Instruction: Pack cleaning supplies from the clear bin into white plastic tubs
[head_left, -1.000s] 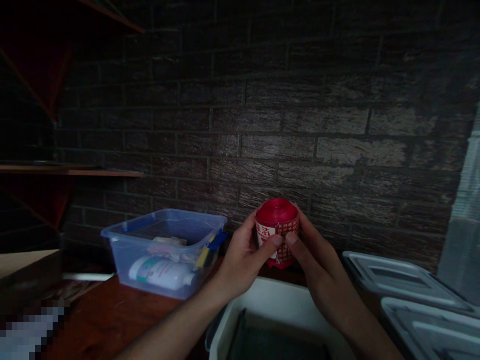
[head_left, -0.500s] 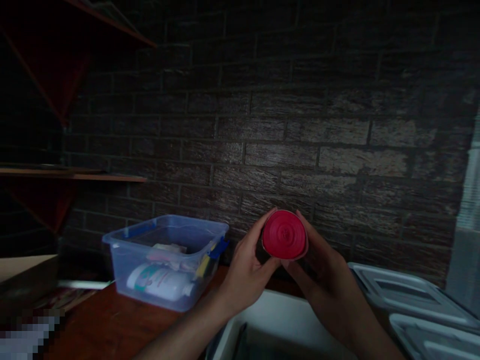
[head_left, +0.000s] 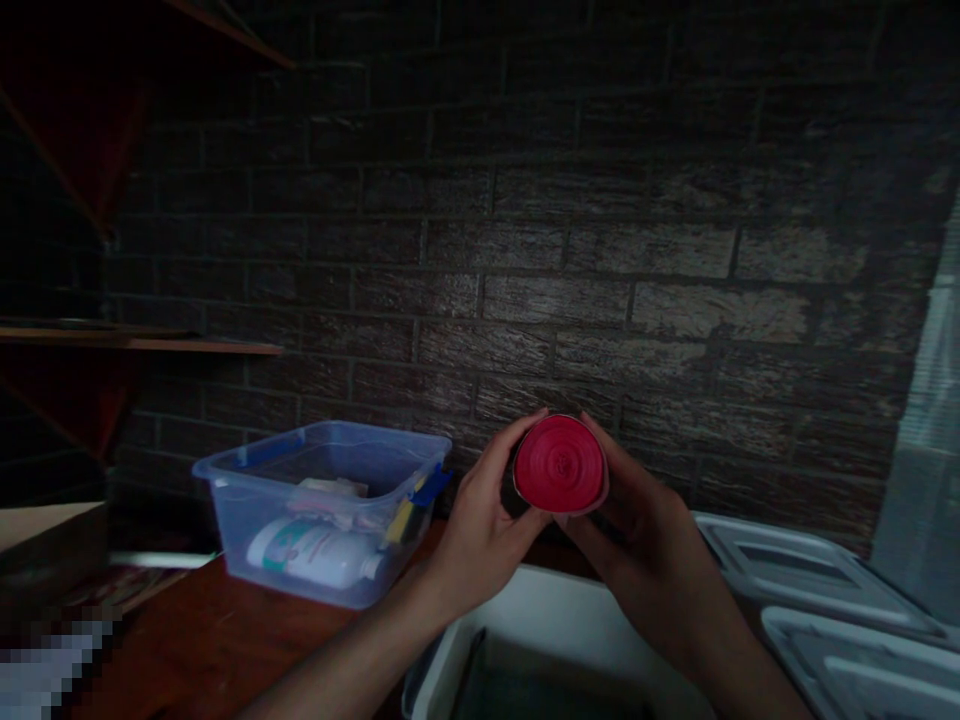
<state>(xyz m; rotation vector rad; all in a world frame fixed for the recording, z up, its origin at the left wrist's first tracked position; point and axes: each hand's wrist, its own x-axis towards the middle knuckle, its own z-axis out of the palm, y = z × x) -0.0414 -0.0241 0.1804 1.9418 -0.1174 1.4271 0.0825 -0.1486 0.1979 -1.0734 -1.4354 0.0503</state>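
Between my two hands is a roll of red garbage bags point(head_left: 561, 464), its round, coiled end turned up toward me. The printed paper band around its side is almost wholly hidden at this angle. My left hand point(head_left: 491, 510) wraps the roll's left side, thumb underneath at the near edge. On the opposite side, my right hand point(head_left: 637, 520) grips it with fingers behind and thumb near the bottom. Both hands hold it above the back rim of a white bin point(head_left: 555, 590), whose dark inside shows only in part.
Left of my hands stands a clear bluish plastic box point(head_left: 232, 530) with a white bottle point(head_left: 319, 552) lying in it. Grey lids point(head_left: 810, 565) lie at the right. Behind is a dark brick wall point(head_left: 525, 300); a wooden shelf point(head_left: 150, 342) juts out at left.
The roll has been tipped, so its printed side has turned out of sight and its coiled end faces me. Both hands have stayed on it. The view has shifted slightly.
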